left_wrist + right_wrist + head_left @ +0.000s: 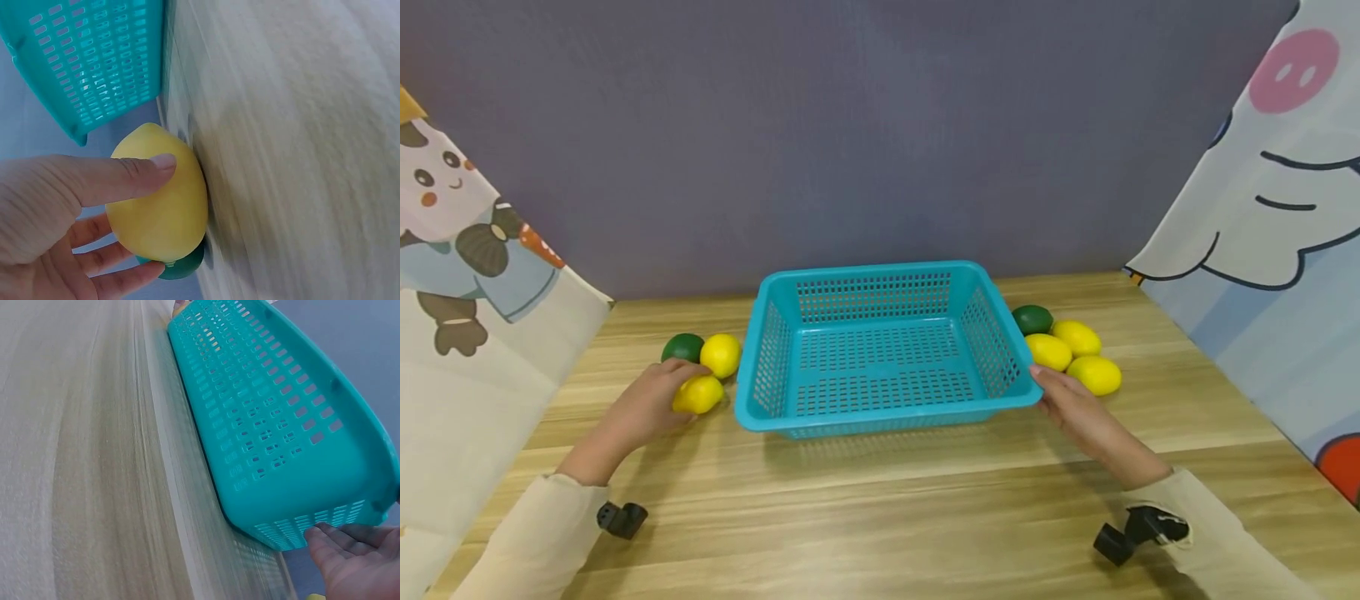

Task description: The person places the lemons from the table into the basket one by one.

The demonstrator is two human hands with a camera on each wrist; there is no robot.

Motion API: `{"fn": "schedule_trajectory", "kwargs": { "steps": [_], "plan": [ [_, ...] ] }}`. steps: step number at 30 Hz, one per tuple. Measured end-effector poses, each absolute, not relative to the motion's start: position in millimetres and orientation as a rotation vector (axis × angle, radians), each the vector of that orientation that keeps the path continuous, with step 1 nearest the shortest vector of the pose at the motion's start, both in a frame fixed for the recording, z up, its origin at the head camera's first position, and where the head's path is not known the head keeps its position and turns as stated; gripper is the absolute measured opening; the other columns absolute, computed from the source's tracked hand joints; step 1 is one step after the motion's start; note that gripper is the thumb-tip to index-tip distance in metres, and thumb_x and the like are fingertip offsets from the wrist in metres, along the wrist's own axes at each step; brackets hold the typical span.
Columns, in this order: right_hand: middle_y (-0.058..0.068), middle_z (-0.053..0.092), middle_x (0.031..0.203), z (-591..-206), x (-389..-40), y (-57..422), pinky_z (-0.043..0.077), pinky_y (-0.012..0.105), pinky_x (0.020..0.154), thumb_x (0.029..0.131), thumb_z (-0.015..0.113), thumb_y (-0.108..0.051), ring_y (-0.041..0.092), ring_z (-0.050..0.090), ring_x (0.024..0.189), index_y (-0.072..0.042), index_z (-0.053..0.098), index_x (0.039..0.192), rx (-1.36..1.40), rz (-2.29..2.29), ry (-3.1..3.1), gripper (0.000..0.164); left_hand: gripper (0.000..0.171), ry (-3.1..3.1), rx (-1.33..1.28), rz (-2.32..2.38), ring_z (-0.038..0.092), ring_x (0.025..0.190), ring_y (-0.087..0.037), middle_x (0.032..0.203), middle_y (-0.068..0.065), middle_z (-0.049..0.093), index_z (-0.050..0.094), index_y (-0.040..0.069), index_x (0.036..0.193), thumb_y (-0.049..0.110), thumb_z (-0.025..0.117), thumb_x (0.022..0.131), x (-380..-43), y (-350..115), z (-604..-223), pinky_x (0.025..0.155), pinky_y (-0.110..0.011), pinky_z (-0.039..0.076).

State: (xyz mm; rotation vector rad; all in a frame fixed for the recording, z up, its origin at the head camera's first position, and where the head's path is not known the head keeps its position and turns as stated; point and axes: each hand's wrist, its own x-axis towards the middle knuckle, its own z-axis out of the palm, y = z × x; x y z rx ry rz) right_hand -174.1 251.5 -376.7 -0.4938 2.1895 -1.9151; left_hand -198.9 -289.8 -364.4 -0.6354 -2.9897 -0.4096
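Observation:
My left hand (658,402) holds a yellow lemon (159,215), thumb across one side and fingers behind it, low over the table. Just beyond it lie another lemon (720,356) and a dark green fruit (682,347), which shows partly behind the held lemon in the left wrist view. A turquoise perforated basket (880,414) stands in the middle, nothing inside it. At its front right corner, my right hand (1082,414) grips the rim, with fingers against the outer wall (281,481) in the right wrist view.
Right of the basket, three lemons (1096,376) and a dark green fruit (1032,319) sit close together. A grey wall (880,142) rises behind the wooden table (880,517). Cartoon-printed panels (1262,225) flank both sides.

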Motion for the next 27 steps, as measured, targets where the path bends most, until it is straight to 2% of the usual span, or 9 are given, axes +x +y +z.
{"fn": "schedule_trajectory", "kwargs": {
  "steps": [9,14,22,27],
  "plan": [
    [-0.009,0.057,0.119,-374.4,-173.4,249.8,0.043,0.013,0.091,0.104,0.028,-0.031,-0.003,0.052,0.109,0.023,0.03,0.133,-0.415,-1.885,2.223,0.061,0.057,-2.976,-0.631,-0.383,0.051,0.098,-0.046,0.117,-0.029,0.053,0.057,-0.003,0.12,0.002,0.081,0.068,-197.1,-290.3,-364.9,0.081,-0.059,0.046],
    [-0.004,0.056,0.12,-375.7,-171.6,249.9,0.044,0.013,0.091,0.104,0.028,-0.031,-0.003,0.052,0.109,0.023,0.028,0.133,-0.414,-1.889,2.229,0.061,0.057,-2.984,-0.645,-0.365,0.051,0.1,-0.047,0.117,-0.029,0.054,0.057,-0.003,0.12,0.002,0.081,0.068,-196.2,-289.8,-365.7,0.083,-0.06,0.045],
    [-0.01,0.059,0.116,-374.9,-171.0,250.1,0.045,0.014,0.089,0.104,0.029,-0.03,-0.003,0.054,0.106,0.023,0.028,0.133,-0.4,-1.919,2.212,0.061,0.057,-2.98,-0.671,-0.352,0.05,0.102,-0.047,0.117,-0.029,0.053,0.056,-0.004,0.121,0.002,0.08,0.069,-194.5,-291.0,-365.7,0.084,-0.061,0.044],
    [-0.002,0.056,0.122,-376.0,-169.6,249.1,0.044,0.014,0.091,0.104,0.028,-0.032,-0.003,0.053,0.108,0.021,0.029,0.135,-0.39,-1.895,2.234,0.061,0.058,-2.971,-0.685,-0.355,0.05,0.102,-0.048,0.118,-0.029,0.053,0.056,-0.003,0.121,0.003,0.081,0.069,-191.5,-292.1,-364.5,0.084,-0.061,0.044]
  ]
}}
